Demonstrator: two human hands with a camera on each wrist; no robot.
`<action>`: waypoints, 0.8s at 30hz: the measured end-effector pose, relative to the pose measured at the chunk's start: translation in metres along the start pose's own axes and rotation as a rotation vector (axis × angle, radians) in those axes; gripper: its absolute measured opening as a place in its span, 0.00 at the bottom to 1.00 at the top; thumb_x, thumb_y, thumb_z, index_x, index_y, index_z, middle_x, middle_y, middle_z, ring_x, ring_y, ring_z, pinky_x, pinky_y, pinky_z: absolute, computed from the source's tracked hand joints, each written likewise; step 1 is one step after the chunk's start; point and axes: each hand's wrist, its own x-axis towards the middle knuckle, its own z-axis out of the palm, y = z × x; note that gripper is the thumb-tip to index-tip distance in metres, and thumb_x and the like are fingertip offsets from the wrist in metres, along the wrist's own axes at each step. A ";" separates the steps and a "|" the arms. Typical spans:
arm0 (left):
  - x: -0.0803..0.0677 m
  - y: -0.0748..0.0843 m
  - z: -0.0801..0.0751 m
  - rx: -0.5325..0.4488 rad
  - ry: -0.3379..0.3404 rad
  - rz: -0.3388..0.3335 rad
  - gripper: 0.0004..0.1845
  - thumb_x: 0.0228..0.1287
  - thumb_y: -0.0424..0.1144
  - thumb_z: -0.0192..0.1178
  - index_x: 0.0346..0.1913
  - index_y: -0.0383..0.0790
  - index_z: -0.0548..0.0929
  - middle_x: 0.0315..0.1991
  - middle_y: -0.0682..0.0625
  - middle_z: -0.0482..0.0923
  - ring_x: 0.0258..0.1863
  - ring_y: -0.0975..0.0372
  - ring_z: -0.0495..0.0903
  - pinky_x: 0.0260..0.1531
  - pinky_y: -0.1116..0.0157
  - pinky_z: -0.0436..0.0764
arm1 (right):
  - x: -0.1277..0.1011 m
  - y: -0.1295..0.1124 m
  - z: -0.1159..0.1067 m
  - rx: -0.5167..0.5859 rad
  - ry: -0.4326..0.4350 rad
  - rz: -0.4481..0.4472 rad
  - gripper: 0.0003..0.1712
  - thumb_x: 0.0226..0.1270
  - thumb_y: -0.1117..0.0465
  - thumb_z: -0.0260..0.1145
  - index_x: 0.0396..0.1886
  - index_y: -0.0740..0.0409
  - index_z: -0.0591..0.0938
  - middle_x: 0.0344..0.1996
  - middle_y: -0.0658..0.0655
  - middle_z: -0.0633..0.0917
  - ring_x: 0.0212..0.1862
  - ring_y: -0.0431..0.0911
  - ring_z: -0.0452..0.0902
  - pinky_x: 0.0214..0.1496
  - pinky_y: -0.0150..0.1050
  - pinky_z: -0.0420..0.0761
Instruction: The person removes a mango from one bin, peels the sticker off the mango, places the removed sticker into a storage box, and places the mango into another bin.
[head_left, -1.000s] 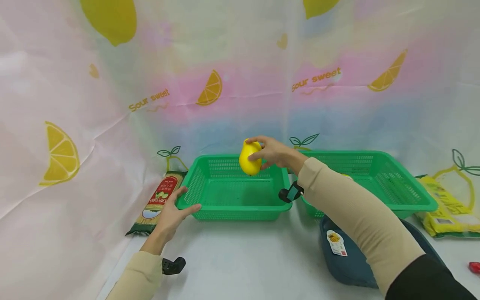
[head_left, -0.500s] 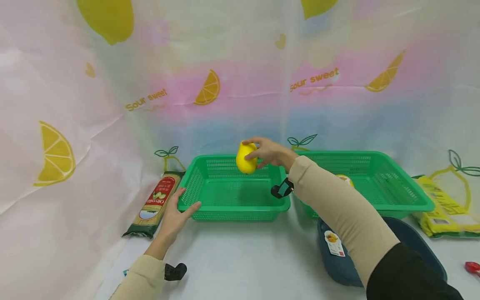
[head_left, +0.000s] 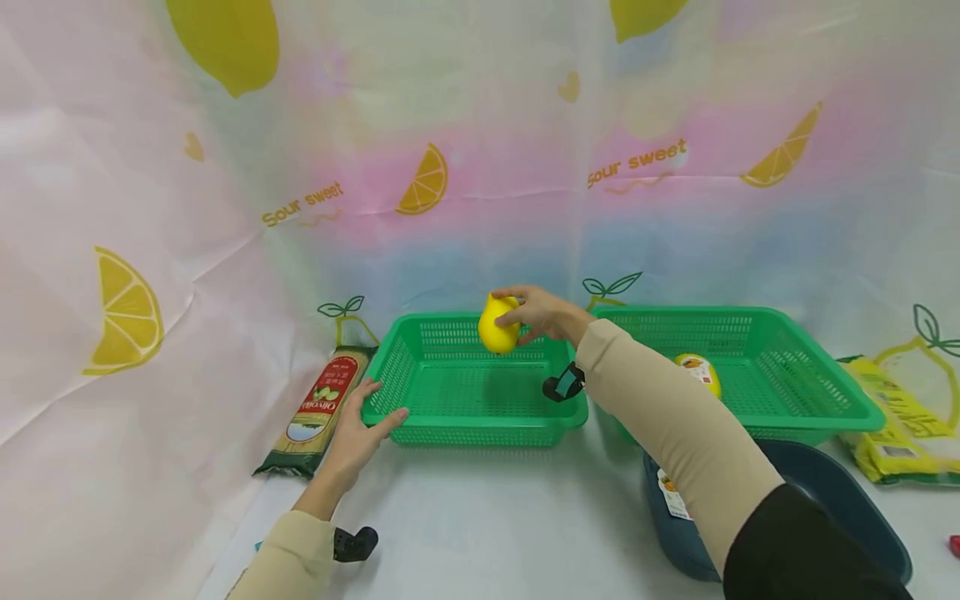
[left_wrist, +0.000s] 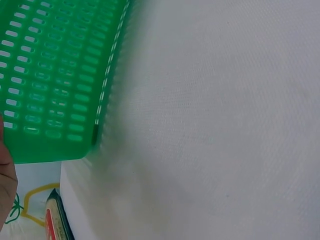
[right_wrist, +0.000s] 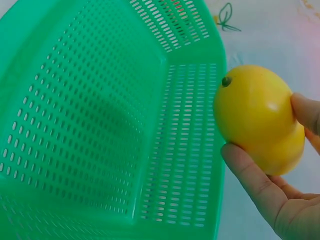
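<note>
A yellow pear [head_left: 498,325] is held between the thumb and fingers of my right hand [head_left: 543,313], above the back part of the left green basket [head_left: 480,425]. In the right wrist view, the pear [right_wrist: 257,112] shows a small dark tip and narrows towards the hand [right_wrist: 285,205]. My left hand [head_left: 354,437] rests at the front left corner of that basket, thumb and fingers spread along the rim. Only a sliver of this hand [left_wrist: 6,180] appears in the left wrist view, beside the basket wall [left_wrist: 50,90].
A second green basket [head_left: 795,408], with a labelled yellow item [head_left: 701,372] inside, stands to the right. In front of it lies a dark blue tray [head_left: 832,492], partly behind the right sleeve. An Olivoila noodle packet [head_left: 322,408] lies left, a yellow packet [head_left: 903,417] far right.
The right hand still holds the pear over the left basket, moving only slightly. More of the yellow item in the right basket shows as the right forearm shifts left.
</note>
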 end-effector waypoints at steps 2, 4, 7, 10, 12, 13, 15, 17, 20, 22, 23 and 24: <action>0.001 0.000 -0.001 0.002 -0.004 -0.001 0.42 0.66 0.53 0.63 0.76 0.43 0.55 0.81 0.48 0.40 0.80 0.47 0.38 0.72 0.41 0.58 | 0.001 0.000 0.001 0.001 -0.001 -0.002 0.38 0.70 0.66 0.63 0.76 0.44 0.62 0.77 0.61 0.54 0.73 0.61 0.61 0.62 0.59 0.77; 0.002 0.000 -0.001 0.000 -0.009 0.003 0.42 0.66 0.53 0.63 0.76 0.43 0.55 0.81 0.48 0.40 0.80 0.47 0.38 0.72 0.41 0.57 | 0.003 0.001 0.001 -0.009 -0.004 -0.005 0.38 0.70 0.65 0.63 0.76 0.44 0.62 0.77 0.61 0.55 0.73 0.61 0.60 0.62 0.58 0.77; 0.003 -0.001 -0.001 -0.006 -0.013 0.003 0.42 0.66 0.53 0.63 0.75 0.43 0.56 0.81 0.49 0.40 0.80 0.48 0.38 0.72 0.41 0.57 | 0.005 0.003 0.003 -0.012 -0.004 -0.003 0.38 0.70 0.66 0.63 0.76 0.44 0.62 0.77 0.61 0.55 0.74 0.60 0.60 0.62 0.58 0.77; 0.003 -0.003 -0.002 -0.014 -0.011 0.004 0.42 0.66 0.53 0.63 0.75 0.43 0.56 0.81 0.49 0.40 0.80 0.48 0.38 0.73 0.41 0.55 | 0.007 0.006 0.005 -0.007 -0.006 0.000 0.39 0.70 0.66 0.62 0.77 0.44 0.61 0.77 0.61 0.55 0.74 0.60 0.60 0.63 0.58 0.76; 0.004 -0.004 -0.002 -0.015 -0.007 0.005 0.42 0.65 0.53 0.63 0.75 0.43 0.56 0.81 0.49 0.40 0.80 0.49 0.38 0.73 0.41 0.54 | 0.008 0.008 0.006 0.000 -0.004 0.000 0.39 0.70 0.66 0.62 0.77 0.44 0.61 0.77 0.61 0.55 0.74 0.60 0.59 0.64 0.59 0.75; 0.004 -0.004 -0.002 -0.014 -0.004 0.008 0.42 0.65 0.53 0.64 0.75 0.43 0.56 0.81 0.49 0.41 0.80 0.49 0.38 0.74 0.41 0.53 | 0.008 0.008 0.007 -0.001 -0.005 -0.002 0.39 0.70 0.66 0.62 0.77 0.44 0.60 0.77 0.61 0.54 0.74 0.60 0.59 0.64 0.59 0.76; 0.003 -0.004 -0.001 -0.013 -0.001 0.014 0.43 0.65 0.53 0.64 0.75 0.42 0.56 0.81 0.49 0.41 0.80 0.48 0.38 0.73 0.40 0.53 | 0.008 0.011 0.008 0.001 -0.008 -0.001 0.39 0.70 0.67 0.62 0.77 0.45 0.60 0.78 0.62 0.54 0.75 0.61 0.58 0.64 0.60 0.74; 0.002 -0.004 0.000 -0.016 0.004 0.016 0.43 0.65 0.53 0.64 0.75 0.42 0.56 0.81 0.49 0.41 0.80 0.48 0.39 0.73 0.40 0.53 | 0.009 0.014 0.009 -0.001 -0.008 0.002 0.39 0.71 0.67 0.62 0.77 0.46 0.60 0.78 0.62 0.54 0.75 0.61 0.58 0.64 0.60 0.74; 0.001 -0.004 0.001 -0.024 0.009 0.022 0.43 0.65 0.52 0.64 0.75 0.42 0.56 0.81 0.48 0.42 0.80 0.47 0.39 0.73 0.40 0.54 | 0.010 0.019 0.010 -0.004 -0.017 0.004 0.39 0.71 0.67 0.61 0.78 0.47 0.59 0.78 0.62 0.53 0.75 0.62 0.57 0.65 0.60 0.73; 0.000 -0.004 0.002 -0.031 0.014 0.025 0.42 0.65 0.52 0.64 0.75 0.42 0.57 0.81 0.48 0.42 0.80 0.47 0.39 0.72 0.40 0.56 | 0.010 0.022 0.011 -0.013 -0.019 0.007 0.39 0.71 0.67 0.61 0.78 0.47 0.59 0.78 0.62 0.53 0.75 0.61 0.57 0.65 0.60 0.74; 0.000 -0.004 0.002 -0.033 0.016 0.027 0.42 0.65 0.52 0.64 0.75 0.42 0.57 0.81 0.48 0.42 0.80 0.47 0.39 0.72 0.40 0.56 | 0.010 0.024 0.011 -0.014 -0.022 0.010 0.39 0.71 0.67 0.61 0.78 0.47 0.58 0.78 0.62 0.53 0.75 0.61 0.57 0.65 0.60 0.73; -0.001 -0.005 0.002 -0.034 0.017 0.029 0.42 0.65 0.52 0.64 0.75 0.42 0.57 0.81 0.48 0.42 0.80 0.47 0.39 0.72 0.40 0.57 | 0.011 0.025 0.011 -0.019 -0.022 0.014 0.40 0.71 0.67 0.61 0.78 0.47 0.58 0.78 0.62 0.53 0.75 0.61 0.57 0.65 0.59 0.74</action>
